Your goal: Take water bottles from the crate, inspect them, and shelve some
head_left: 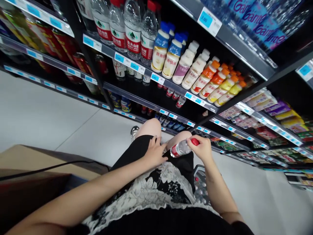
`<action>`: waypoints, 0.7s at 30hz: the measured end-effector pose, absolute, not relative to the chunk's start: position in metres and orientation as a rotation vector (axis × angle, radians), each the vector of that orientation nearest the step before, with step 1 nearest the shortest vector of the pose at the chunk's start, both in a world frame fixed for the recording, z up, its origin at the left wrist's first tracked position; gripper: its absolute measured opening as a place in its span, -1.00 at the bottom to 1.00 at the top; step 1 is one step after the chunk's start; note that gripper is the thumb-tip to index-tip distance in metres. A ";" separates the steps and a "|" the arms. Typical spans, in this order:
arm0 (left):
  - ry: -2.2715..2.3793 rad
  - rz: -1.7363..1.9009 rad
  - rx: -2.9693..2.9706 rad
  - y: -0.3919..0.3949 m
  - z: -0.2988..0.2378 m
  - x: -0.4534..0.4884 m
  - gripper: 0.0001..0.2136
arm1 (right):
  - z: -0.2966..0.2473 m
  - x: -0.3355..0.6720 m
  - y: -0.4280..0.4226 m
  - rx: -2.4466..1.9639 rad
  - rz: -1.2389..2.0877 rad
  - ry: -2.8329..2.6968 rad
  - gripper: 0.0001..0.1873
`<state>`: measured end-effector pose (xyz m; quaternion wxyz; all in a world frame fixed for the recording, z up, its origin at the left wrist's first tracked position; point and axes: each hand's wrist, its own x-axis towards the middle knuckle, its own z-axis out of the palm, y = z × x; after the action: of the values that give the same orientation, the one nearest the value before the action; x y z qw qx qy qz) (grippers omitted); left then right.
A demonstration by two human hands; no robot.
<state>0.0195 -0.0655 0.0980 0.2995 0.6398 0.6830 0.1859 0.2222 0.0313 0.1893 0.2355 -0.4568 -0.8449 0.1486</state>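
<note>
My right hand [202, 148] is closed around the neck of a clear water bottle [180, 148] with a red cap and red label, held on its side over my lap. My left hand [154, 151] rests on my thigh with its fingers lying flat, close to the bottle's base but holding nothing. Upright water bottles of the same kind [133, 31] stand on the shelf above.
Black store shelves [156, 78] with blue price tags hold yoghurt-drink bottles [195, 68], red cans [61, 44] and snack packs [274, 107]. A basket of red-capped bottles [201, 186] sits by my right leg. A cardboard box [31, 163] and a cable lie to my left.
</note>
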 end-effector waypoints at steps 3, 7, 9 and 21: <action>2.093 0.335 1.685 -0.036 0.067 -0.001 -0.39 | 0.176 0.216 0.053 -1.328 0.091 -2.426 -0.68; 2.282 0.243 1.495 0.000 0.030 -0.039 -0.29 | 0.161 0.203 0.077 -1.376 -0.062 -2.475 -0.70; 2.321 0.246 1.432 0.017 0.019 -0.063 -0.30 | 0.156 0.192 0.089 -1.421 -0.041 -2.450 -0.68; 2.520 0.402 1.011 0.040 0.014 -0.202 -0.51 | 0.107 0.051 0.199 -1.532 0.620 -2.142 -0.57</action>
<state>-0.2016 0.0404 0.0144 0.1972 0.3612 0.9000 0.1437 0.0513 0.1990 0.1069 0.2164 -0.5528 -0.7729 0.2239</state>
